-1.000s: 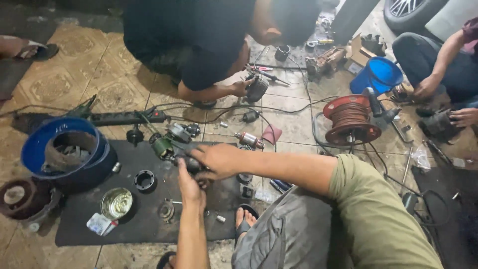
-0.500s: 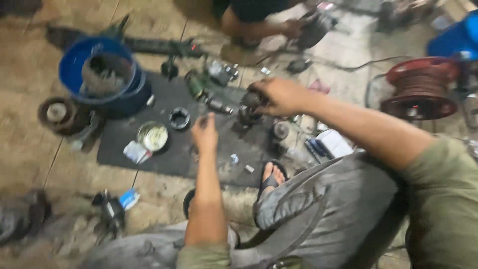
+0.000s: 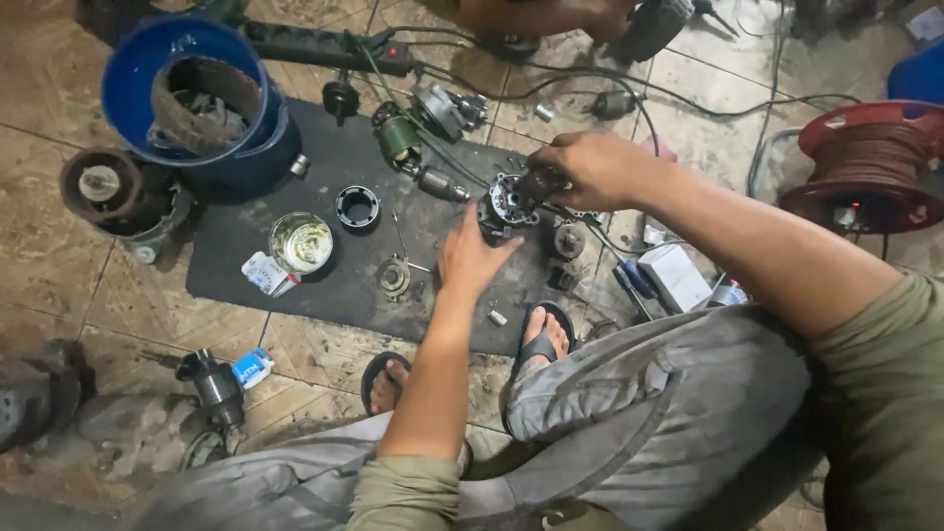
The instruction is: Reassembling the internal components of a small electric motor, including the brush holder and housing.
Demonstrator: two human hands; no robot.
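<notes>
My right hand (image 3: 590, 169) grips a dark tool or part pressed onto a round metal motor housing (image 3: 508, 200) on a black rubber mat (image 3: 324, 167). My left hand (image 3: 472, 258) hovers open, fingers spread, just below and left of that housing, touching nothing I can make out. A motor armature (image 3: 436, 183) lies just left of the housing. Near my left hand lies a small round metal plate (image 3: 393, 276).
A blue bucket (image 3: 133, 84) holds metal rings at upper left. A black ring (image 3: 357, 207), a shiny tin (image 3: 301, 242) and a small packet (image 3: 265, 274) sit on the mat. A red wire spool (image 3: 870, 162) stands right. Another person's hand (image 3: 536, 22) works at top. My sandalled feet (image 3: 541, 339) rest at the mat's edge.
The view has tilted downward and closer. My right hand stays on the housing; my left hand has shifted right toward it and spread open.
</notes>
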